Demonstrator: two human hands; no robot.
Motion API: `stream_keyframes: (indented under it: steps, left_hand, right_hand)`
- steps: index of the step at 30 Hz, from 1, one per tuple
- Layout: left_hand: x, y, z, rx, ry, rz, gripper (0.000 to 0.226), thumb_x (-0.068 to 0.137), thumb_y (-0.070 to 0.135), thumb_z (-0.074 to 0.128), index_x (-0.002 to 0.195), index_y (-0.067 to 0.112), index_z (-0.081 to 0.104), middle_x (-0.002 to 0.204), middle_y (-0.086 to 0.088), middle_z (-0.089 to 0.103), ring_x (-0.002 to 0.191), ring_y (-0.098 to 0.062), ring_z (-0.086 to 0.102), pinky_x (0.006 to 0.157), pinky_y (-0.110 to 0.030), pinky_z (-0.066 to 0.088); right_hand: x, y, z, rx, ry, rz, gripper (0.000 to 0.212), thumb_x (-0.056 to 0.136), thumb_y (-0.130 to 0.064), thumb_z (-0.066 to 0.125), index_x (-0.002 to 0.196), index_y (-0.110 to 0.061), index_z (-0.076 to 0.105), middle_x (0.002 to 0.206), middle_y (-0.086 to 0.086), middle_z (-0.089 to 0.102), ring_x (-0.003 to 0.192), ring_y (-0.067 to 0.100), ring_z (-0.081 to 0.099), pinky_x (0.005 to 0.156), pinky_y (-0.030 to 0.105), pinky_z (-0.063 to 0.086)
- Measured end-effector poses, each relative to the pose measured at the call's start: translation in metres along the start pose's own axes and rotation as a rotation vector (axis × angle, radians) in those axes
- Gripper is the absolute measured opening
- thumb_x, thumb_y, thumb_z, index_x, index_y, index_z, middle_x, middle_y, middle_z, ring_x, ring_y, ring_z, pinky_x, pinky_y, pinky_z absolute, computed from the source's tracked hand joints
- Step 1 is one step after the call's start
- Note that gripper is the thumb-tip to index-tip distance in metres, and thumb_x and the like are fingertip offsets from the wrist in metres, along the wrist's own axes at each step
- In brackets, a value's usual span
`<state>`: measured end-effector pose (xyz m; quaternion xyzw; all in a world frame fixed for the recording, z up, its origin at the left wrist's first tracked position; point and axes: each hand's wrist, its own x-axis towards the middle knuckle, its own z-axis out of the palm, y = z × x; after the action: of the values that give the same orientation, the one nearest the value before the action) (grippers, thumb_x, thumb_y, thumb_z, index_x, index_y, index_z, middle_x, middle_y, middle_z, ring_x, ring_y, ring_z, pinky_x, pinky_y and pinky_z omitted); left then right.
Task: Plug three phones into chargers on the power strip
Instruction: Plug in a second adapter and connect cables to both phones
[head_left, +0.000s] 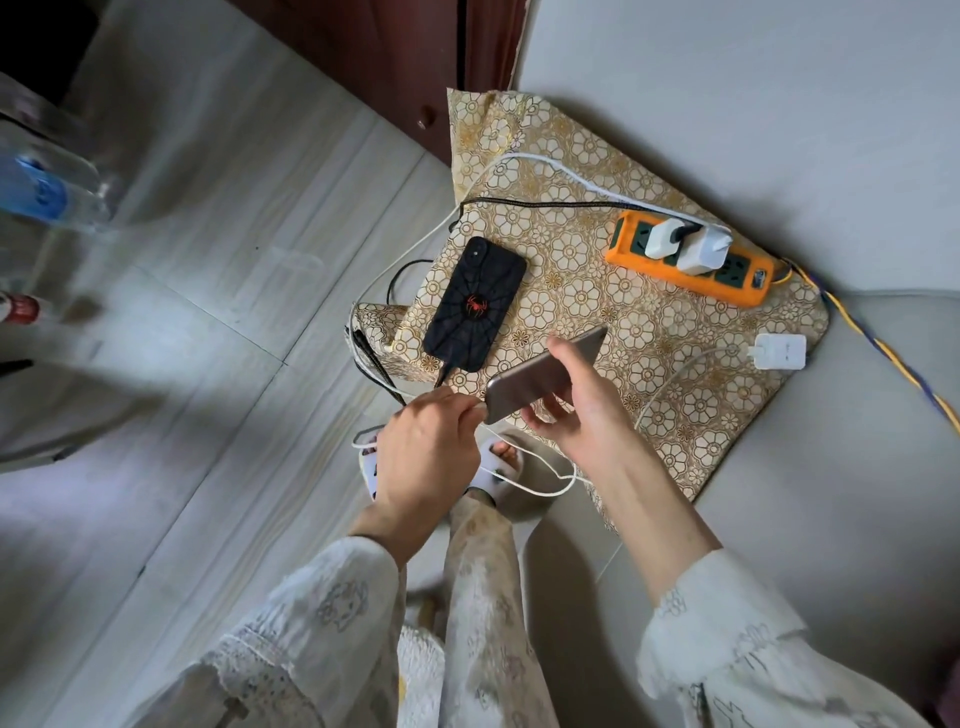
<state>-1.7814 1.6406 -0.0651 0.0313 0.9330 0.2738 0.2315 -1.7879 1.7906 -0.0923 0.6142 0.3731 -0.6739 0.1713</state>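
A: Power strip (691, 258), orange, on the patterned cloth (571, 291); two white chargers (685, 244) plugged in. A third charger (779, 352) lies loose by the cloth's edge.

B: Phones?

A: Black phone (474, 304) face down on the cloth, black cable attached. Right hand (582, 410) grips the silver phone (543, 374); left hand (426, 457) pinches a white cable (519, 486) at its lower end. Tiled floor (208, 260) below.

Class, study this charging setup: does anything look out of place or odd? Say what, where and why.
One white charger lies loose on the patterned cloth, near its right edge, not plugged into the orange power strip, where two white chargers sit. Cables trail off the cloth's edge in loops near the person's feet, a possible trip hazard.
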Motion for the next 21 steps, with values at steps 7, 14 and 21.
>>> stream_keyframes:
  steps: [7, 14, 21]
  left_hand:
    - [0.001, -0.027, 0.003, 0.070, -0.385, 0.018, 0.031, 0.088, 0.041, 0.051, 0.114, 0.026, 0.059, 0.106, -0.006, 0.068, 0.098, -0.030, 0.062, 0.080, -0.036, 0.047]
    - [-0.007, -0.119, -0.026, 0.480, -0.519, -0.124, 0.022, 0.090, 0.034, 0.047, 0.106, 0.026, 0.060, 0.108, -0.006, 0.068, 0.101, -0.029, 0.062, 0.082, -0.035, 0.048]
    - [0.004, -0.155, -0.044, 0.509, -0.418, -0.072, 0.036, 0.092, 0.027, 0.044, 0.128, 0.026, 0.043, 0.121, -0.002, 0.061, 0.102, -0.028, 0.062, 0.089, -0.037, 0.044]
  right_hand:
    - [0.009, 0.001, 0.007, -0.194, 0.003, -0.015, 0.024, 0.074, -0.025, 0.070, 0.084, -0.011, 0.053, 0.083, 0.007, 0.058, 0.090, 0.019, 0.056, 0.069, 0.034, 0.053]
    - [0.032, -0.027, -0.017, -0.386, 0.228, -0.279, 0.025, 0.076, -0.026, 0.068, 0.073, -0.017, 0.045, 0.080, 0.005, 0.058, 0.082, 0.017, 0.060, 0.070, 0.033, 0.055]
    - [0.053, -0.022, -0.006, -0.786, 0.393, -0.325, 0.064, 0.063, -0.046, 0.070, 0.107, -0.002, 0.056, 0.122, 0.016, 0.054, 0.109, 0.034, 0.054, 0.085, 0.043, 0.053]
